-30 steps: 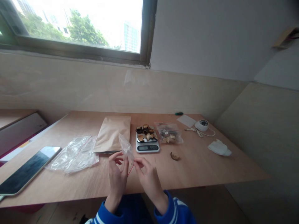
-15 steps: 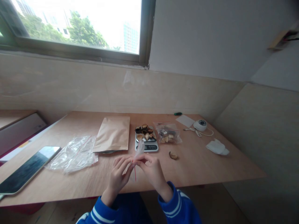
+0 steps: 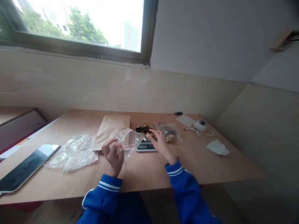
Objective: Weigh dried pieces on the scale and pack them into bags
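Plastic bag (image 3: 128, 143) in left hand (image 3: 113, 154), mostly to its right

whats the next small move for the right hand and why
Probably pinch a dried slice with the right hand: its fingertips are at the slices on the scale, though any grip is unclear, while the left hand holds a clear bag close by.

At the lower left of the frame I saw a dark-screened phone (image 3: 28, 166). Right of centre lay a green-handled screwdriver (image 3: 178, 113), a white sheet (image 3: 185, 120) and a white dome-shaped camera (image 3: 200, 125), with a crumpled white wad (image 3: 217, 147) nearer. Trees (image 3: 84, 28) showed through the upper-left window (image 3: 146, 40).
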Demonstrator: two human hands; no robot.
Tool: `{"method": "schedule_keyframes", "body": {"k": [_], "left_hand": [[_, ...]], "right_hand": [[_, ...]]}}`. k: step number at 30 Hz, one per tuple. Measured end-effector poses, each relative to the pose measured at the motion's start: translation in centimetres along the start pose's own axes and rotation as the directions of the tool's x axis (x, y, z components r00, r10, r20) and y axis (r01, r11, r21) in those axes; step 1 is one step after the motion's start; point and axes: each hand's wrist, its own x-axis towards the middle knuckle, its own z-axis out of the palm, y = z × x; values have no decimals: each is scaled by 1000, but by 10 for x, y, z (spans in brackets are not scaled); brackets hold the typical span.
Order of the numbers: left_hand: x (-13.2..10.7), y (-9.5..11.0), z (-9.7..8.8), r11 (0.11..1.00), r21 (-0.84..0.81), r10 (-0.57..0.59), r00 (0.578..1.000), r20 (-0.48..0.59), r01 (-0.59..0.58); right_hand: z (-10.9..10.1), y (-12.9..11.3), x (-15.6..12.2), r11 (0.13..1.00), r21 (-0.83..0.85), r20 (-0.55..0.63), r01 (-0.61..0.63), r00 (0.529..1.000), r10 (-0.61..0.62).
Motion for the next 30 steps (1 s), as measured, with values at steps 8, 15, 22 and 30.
{"method": "schedule_keyframes", "body": {"k": [8,15,22,30], "left_hand": [[-29,-4,18,994,54,-100,991,94,95],[-31,-7,15,996,59,-74,985,157,65],[-33,-9,16,996,60,-79,982,173,69],[-36,-12,18,996,68,-68,980,186,57]], "right_hand": [[51,-12,5,916,-383,-109,-119,991,83],[47,-8,4,951,-306,-108,-51,994,18],[38,4,6,1000,-16,-155,5,988,-7],[16,5,12,808,588,-235,-33,949,209]]}}
